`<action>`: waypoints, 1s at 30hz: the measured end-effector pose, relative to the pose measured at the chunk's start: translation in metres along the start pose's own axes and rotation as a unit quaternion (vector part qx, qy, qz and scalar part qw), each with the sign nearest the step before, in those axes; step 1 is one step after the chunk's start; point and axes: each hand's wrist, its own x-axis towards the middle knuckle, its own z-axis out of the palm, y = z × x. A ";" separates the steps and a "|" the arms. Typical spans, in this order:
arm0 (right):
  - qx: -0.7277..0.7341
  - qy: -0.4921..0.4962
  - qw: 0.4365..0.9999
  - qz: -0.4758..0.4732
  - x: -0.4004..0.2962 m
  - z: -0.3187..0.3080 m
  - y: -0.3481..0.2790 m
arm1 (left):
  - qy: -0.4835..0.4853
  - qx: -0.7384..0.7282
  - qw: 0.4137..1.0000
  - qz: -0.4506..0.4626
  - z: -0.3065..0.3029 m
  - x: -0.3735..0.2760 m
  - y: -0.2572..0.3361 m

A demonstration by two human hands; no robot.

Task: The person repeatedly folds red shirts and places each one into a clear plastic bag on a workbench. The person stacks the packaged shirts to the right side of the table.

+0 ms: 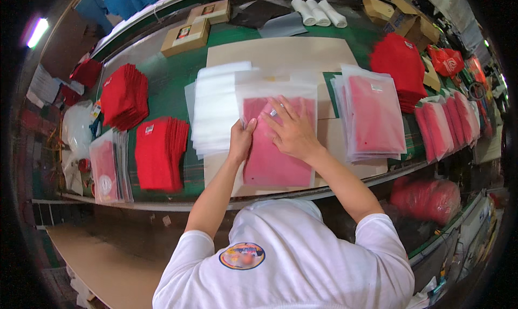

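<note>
A folded red garment in a frosted plastic bag (279, 159) lies before me on a cardboard sheet (279, 50). My left hand (243, 139) grips the bag's left edge, thumb on top. My right hand (293, 129) rests flat on the bag, fingers spread, near a small white label under the plastic. A stack of empty frosted bags (216, 106) lies just left of it, partly beneath or beside its edge; which, I cannot tell. To the right is a pile of bagged red garments (376, 115).
Folded red garments stand in piles at left (160, 155), far left (123, 96) and back right (398, 70). More bagged garments (449, 123) line the right edge. Cardboard boxes (186, 38) and white rolls (317, 13) lie at the back. The table's metal edge (162, 206) runs before me.
</note>
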 end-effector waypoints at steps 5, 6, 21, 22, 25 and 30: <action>0.069 -0.201 0.970 0.120 -0.089 0.087 -0.005 | 0.086 0.250 0.964 -0.018 -0.044 -0.012 -0.086; 0.068 -0.206 0.960 0.177 -0.110 0.085 -0.005 | 0.059 0.253 0.963 -0.069 -0.025 -0.029 -0.056; 0.109 -0.174 0.938 0.279 -0.081 0.100 0.051 | 0.035 0.217 0.975 -0.018 -0.043 -0.044 -0.092; 0.107 -0.171 0.951 0.233 -0.063 0.105 0.058 | 0.030 0.197 0.980 0.009 -0.043 -0.043 -0.091; 0.117 -0.181 0.968 0.127 -0.020 0.117 0.075 | 0.018 0.221 0.967 0.126 -0.022 -0.046 -0.065; 0.190 -0.264 0.931 0.166 -0.035 0.145 0.098 | 0.099 0.163 0.981 -0.014 -0.029 -0.035 -0.074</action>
